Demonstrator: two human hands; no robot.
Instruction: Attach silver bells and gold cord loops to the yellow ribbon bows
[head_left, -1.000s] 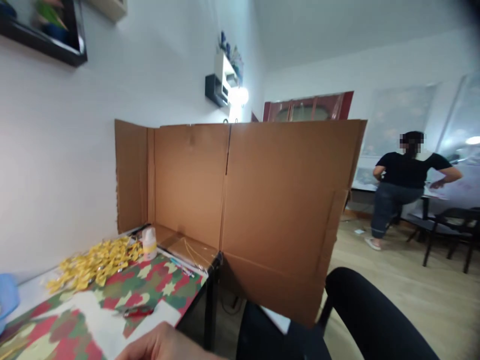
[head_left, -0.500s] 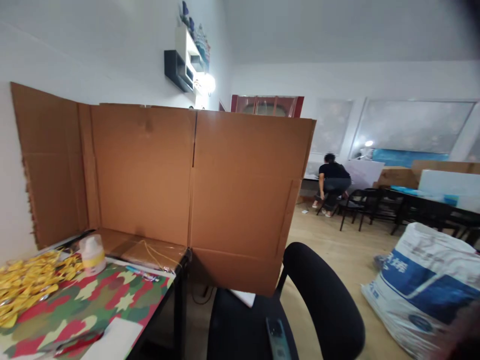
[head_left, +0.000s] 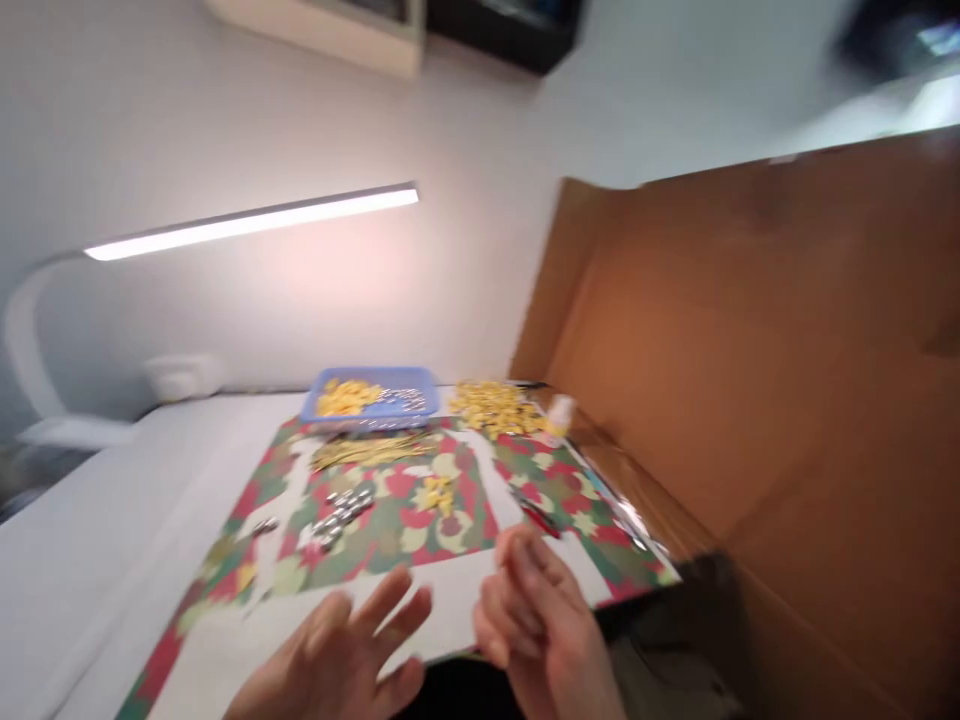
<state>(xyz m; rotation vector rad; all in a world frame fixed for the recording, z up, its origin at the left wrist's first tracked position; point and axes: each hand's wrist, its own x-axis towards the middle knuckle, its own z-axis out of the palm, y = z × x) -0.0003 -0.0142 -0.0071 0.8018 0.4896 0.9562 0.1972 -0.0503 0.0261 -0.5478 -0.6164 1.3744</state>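
Observation:
My left hand (head_left: 349, 650) hovers over the near edge of the table, palm partly turned up and fingers apart, holding nothing. Beside it, my right hand (head_left: 540, 625) is closed, its thumb pressed against the bent index finger; anything in that pinch is too small or blurred to make out. White paper (head_left: 442, 590) lies on the camouflage-patterned mat (head_left: 360, 560) beneath them. Farther in are shiny silver pieces (head_left: 341, 517), a few yellow pieces (head_left: 437, 493) and a bundle of gold cords (head_left: 367, 450). A red-handled tool (head_left: 540, 517), blurred, lies just beyond my right hand.
At the back stands a blue tray (head_left: 397, 377) with yellow and small silver pieces. A yellow heap (head_left: 495, 408) and a white bottle (head_left: 560, 413) are right of it. Tall cardboard (head_left: 772, 380) walls the right side; a lit lamp (head_left: 255, 222) reaches in from the left.
My view has swung left from the room, chair and cardboard to the table. Both my hands have come into view; the person in the background is out of sight.

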